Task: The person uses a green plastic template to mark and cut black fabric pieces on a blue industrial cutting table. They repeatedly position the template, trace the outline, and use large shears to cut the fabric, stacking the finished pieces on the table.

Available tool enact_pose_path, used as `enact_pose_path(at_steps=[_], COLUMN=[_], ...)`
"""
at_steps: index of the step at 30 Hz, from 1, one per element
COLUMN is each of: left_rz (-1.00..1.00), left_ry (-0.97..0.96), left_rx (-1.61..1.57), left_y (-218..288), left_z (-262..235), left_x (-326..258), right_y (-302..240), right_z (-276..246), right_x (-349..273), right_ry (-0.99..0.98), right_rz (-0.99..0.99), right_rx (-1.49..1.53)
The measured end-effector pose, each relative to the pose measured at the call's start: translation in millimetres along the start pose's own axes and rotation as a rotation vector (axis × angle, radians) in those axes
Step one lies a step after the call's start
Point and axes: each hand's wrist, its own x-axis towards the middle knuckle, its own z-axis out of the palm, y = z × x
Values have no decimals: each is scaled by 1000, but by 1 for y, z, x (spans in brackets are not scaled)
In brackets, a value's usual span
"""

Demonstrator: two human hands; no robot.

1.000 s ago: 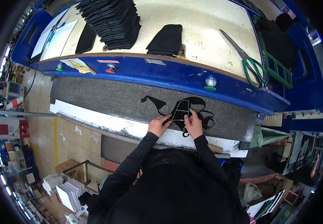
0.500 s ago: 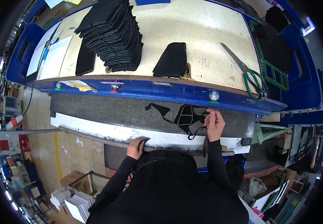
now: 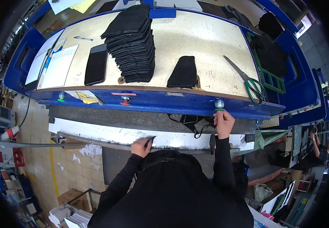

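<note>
Left of the green button [image 3: 219, 104] on the blue bench front [image 3: 153, 102], the left hand [image 3: 141, 146] is seen at the white ledge [image 3: 107, 135], its fingers pinched on a small dark piece [image 3: 149, 141]. The black fabric piece [image 3: 191, 121] is left lying on the grey shelf just below and left of the button. The button itself is touched from below by the right hand [image 3: 223, 123], fingers curled loosely and grasping nothing.
</note>
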Motion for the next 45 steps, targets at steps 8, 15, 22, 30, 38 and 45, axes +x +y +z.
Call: enact_pose_path(at_steps=[8,15,22,30,38,45], left_rz=[45,-30,72,-93,-110,-94], left_ry=[110,85,138,100,120,95], left_rx=[73,144,214,186,210,175], left_y=[-1,3,5,14,24,13], left_z=[7,3,-8,-26,-23,-13], left_x=[24,37,42,43,34,13], right_y=[-13,-19,56,86,98,103], right_z=[-29,7,44,68,68,62], right_x=[-20,-11,-98,-141,-140,-156], right_ry=[-370,-34,-129,-300,-319,-364], right_rz=[313,98,-230,-362,-399,-346], right_rx=[2,11,-629,-1022,-1095,-1035])
